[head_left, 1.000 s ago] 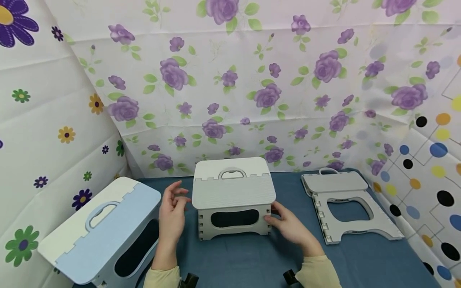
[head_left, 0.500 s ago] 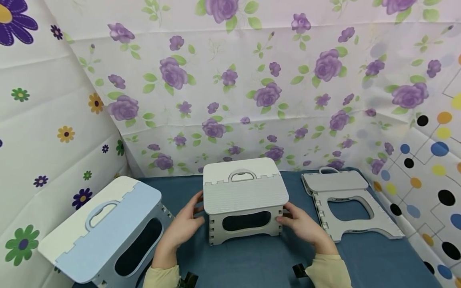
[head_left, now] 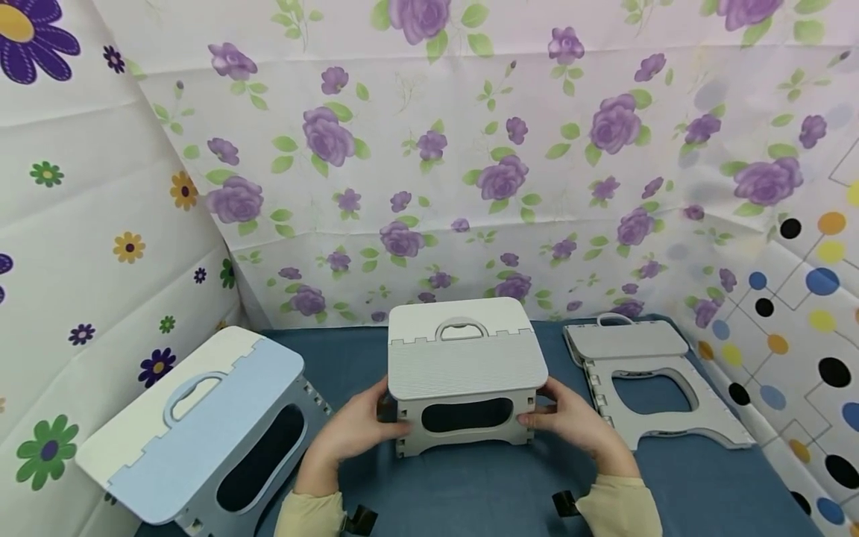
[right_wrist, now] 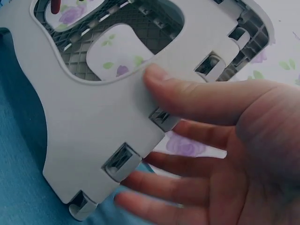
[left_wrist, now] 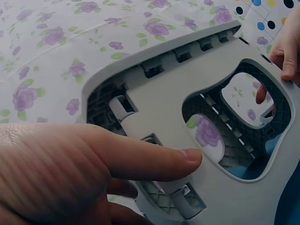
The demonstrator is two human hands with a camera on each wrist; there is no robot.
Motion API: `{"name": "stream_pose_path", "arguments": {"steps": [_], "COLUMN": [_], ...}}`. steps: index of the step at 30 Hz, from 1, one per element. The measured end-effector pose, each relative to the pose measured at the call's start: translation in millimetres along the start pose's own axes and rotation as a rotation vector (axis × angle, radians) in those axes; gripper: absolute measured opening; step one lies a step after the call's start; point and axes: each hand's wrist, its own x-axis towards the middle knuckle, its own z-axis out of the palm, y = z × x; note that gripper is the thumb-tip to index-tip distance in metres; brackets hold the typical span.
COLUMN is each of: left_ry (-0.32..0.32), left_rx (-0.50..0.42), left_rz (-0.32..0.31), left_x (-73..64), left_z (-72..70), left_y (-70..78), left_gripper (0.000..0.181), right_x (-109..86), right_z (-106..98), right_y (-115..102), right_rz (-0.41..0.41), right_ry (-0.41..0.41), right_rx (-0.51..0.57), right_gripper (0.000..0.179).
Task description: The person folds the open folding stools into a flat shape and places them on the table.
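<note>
A light grey and white folding step stool [head_left: 463, 365] stands unfolded at the middle of the table, its handle loop on top. My left hand [head_left: 357, 426] grips its left end; in the left wrist view the thumb [left_wrist: 173, 161] presses the front leg panel [left_wrist: 159, 110] beside the large oval opening, with the other fingers round the side. My right hand [head_left: 582, 424] grips the right end the same way. In the right wrist view that thumb [right_wrist: 164, 86] lies on the panel near the opening, and the fingers reach behind the hinged edge.
A larger blue and white step stool [head_left: 215, 425] stands unfolded and angled at the left, near my left forearm. To the right lies a folded grey stool [head_left: 627, 341]. Blue cloth [head_left: 483, 496] covers the table, with flower-printed sheets [head_left: 429, 201] behind.
The grey stool has shifted to the right with my right hand on it. My left hand has moved from beside it onto its left end, and its thumb now presses the front panel.
</note>
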Motion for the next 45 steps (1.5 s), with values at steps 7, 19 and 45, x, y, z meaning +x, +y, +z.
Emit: {"name": "stream_pose_path", "arguments": {"steps": [7,19,45], "left_ry": [-0.030,-0.073,0.052], "left_rx": [0.003,0.025,0.080], "left_rz": [-0.060,-0.058,-0.041], "left_x": [3.4,10.3,13.7], "left_z": [4.9,14.1,30.5], "left_y": [-5.7,-14.5,-25.5], "left_gripper": [0.067,0.060,0.058], "right_x": [4.1,12.9,11.6], "right_z": [7.9,22.3,29.7], "right_y": [6.7,14.2,13.5], "right_rz": [-0.024,-0.055,-0.006], "right_ry": [-0.030,0.039,0.108], "right_rx": [-0.159,-0.220,-0.301], "right_gripper": [0.083,0.105,0.082]}}
